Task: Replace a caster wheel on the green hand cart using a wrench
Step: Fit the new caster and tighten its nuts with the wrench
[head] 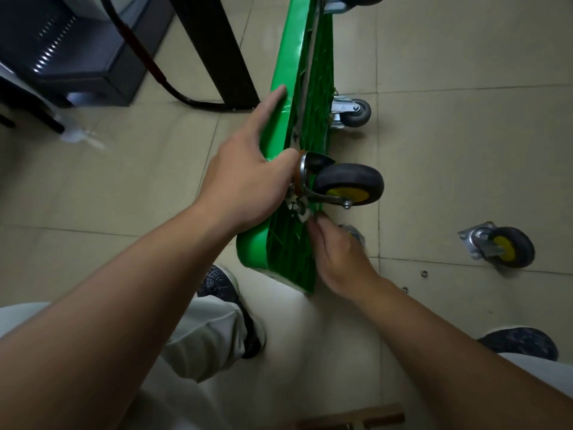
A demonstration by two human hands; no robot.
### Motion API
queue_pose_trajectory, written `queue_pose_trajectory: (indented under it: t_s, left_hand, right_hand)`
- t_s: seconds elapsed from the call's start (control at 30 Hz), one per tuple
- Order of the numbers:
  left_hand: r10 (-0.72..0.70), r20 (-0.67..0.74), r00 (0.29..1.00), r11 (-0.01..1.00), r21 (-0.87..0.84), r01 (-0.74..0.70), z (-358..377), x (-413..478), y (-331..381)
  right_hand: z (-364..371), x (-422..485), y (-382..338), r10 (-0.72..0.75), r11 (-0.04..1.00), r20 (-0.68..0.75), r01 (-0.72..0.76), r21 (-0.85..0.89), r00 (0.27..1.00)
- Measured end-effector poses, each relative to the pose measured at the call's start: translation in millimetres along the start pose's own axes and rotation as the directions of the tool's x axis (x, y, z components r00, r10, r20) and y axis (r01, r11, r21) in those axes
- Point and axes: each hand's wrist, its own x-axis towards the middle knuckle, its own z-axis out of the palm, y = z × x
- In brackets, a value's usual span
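The tiled floor [465, 150] fills most of the frame. The green hand cart [288, 72] stands tipped on its long edge from bottom centre to top centre, probably so that its ribbed underside faces right and the wheel mounts can be reached. A dark cabinet [77, 57] sits in the upper left. The left hand [248, 178] lies over the cart's upper edge at mid-frame with its index finger straight along the green deck and its thumb against the wheel mount. It seems to be bracing the cart so it cannot fall; its other fingers are hidden. The black-and-yellow caster wheel [350, 184] juts right from the underside at centre, with its plate against the ribs. A smaller grey caster [353, 111] sits above it. Just below the mount, the right hand [341, 259] has its fingertips bunched in a pinch on a fastener [305, 216] at the plate's lower corner. It is too small to tell nut from bolt, and this looks like threading by hand. No wrench can be made out. A loose caster [499, 246] lies at right. No tray or box is in view, and small washers [424, 273] lie on the tiles.
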Motion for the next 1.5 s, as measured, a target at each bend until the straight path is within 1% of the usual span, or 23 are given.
queue_pose_trajectory:
  t_s: [0.17,0.27,0.37,0.5,0.6,0.63,0.67,0.73,0.8,0.87,0.93,0.97,1.0,1.03,1.07,1.1,1.17,1.2,1.3,1.37,1.43,1.5]
  left_hand:
    - [-0.001,-0.015,1.0,1.0,0.015,0.001,1,1,0]
    - [0.006,-0.016,1.0,1.0,0.028,-0.006,0,1,0]
    - [0.003,-0.024,1.0,0.999,0.044,-0.002,1,0,1]
    - [-0.011,-0.032,0.999,1.0,0.027,0.012,3,0,3]
    - [-0.021,-0.038,0.999,1.0,0.012,0.021,4,-3,4]
    - [-0.022,-0.037,0.999,1.0,0.005,0.022,4,-3,4]
    - [-0.022,-0.035,0.999,1.0,0.0,0.022,4,-4,4]
    - [-0.024,-0.031,0.999,1.0,-0.003,0.024,5,-6,6]
    - [-0.031,-0.031,0.999,1.0,-0.001,0.031,4,-8,7]
    - [-0.033,-0.024,0.999,0.999,-0.002,0.033,3,-9,8]
    - [-0.026,-0.013,1.0,1.0,0.001,0.026,2,-9,7]
    - [-0.022,-0.005,1.0,1.0,0.004,0.022,1,-8,6]
    - [-0.02,0.003,1.0,1.0,0.004,0.02,-1,-6,5]
    - [-0.018,0.007,1.0,1.0,0.0,0.018,-2,-5,4]
    - [-0.014,0.007,1.0,1.0,-0.01,0.014,-2,-4,3]
    - [-0.01,0.004,1.0,1.0,-0.018,0.01,-2,-4,1]
    - [-0.005,0.001,1.0,1.0,-0.026,0.005,-2,-4,-1]
    - [0.0,0.003,1.0,1.0,-0.027,0.0,-1,-2,-2]
    - [0.004,0.005,1.0,0.999,-0.032,-0.004,-1,-1,-1]
    - [0.003,0.003,1.0,1.0,-0.027,-0.003,-1,0,-1]
    - [0.001,0.002,1.0,1.0,-0.007,-0.001,-1,0,0]
    - [0.005,0.0,1.0,1.0,0.009,-0.005,-2,0,0]
  right_hand:
    - [0,12,7,-0.066,0.994,0.07,0.06,0.094,0.995]
    - [2,15,11,-0.053,0.994,0.098,0.043,0.1,0.994]
    - [3,9,6,0.005,0.989,0.133,-0.024,0.144,0.991]
    - [7,-3,-10,0.106,0.976,0.135,-0.129,0.174,0.985]
    - [0,-7,-27,0.192,0.957,0.179,-0.224,0.183,0.965]
    - [-3,-7,-35,0.255,0.932,0.208,-0.297,0.208,0.944]
    - [-6,-8,-45,0.347,0.876,0.247,-0.406,0.259,0.905]
    - [-11,-8,-62,0.512,0.704,0.343,-0.614,0.358,0.787]
    - [-13,-9,-73,0.566,0.615,0.382,-0.683,0.394,0.73]
    - [-12,-10,-77,0.575,0.567,0.385,-0.691,0.448,0.722]
    - [-7,-13,-77,0.574,0.561,0.349,-0.666,0.492,0.741]
    - [-3,-16,-73,0.562,0.611,0.303,-0.633,0.476,0.77]
    - [2,-21,-66,0.525,0.713,0.224,-0.568,0.411,0.821]
    - [6,-26,-58,0.46,0.827,0.132,-0.478,0.297,0.878]
    - [9,-32,-48,0.385,0.903,0.045,-0.386,0.186,0.922]
    - [11,-37,-36,0.329,0.938,-0.016,-0.325,0.124,0.944]
    - [8,-43,-16,0.255,0.966,-0.079,-0.25,0.062,0.964]
    - [6,-41,-8,0.22,0.975,-0.089,-0.217,0.037,0.971]
    - [2,-24,6,0.07,0.996,-0.084,-0.074,-0.04,0.994]
    - [3,-10,11,-0.038,0.996,-0.086,0.031,-0.087,0.996]
    - [5,2,14,-0.084,0.993,-0.072,0.077,-0.091,0.994]
    - [6,10,15,-0.096,0.994,-0.05,0.094,-0.046,0.994]
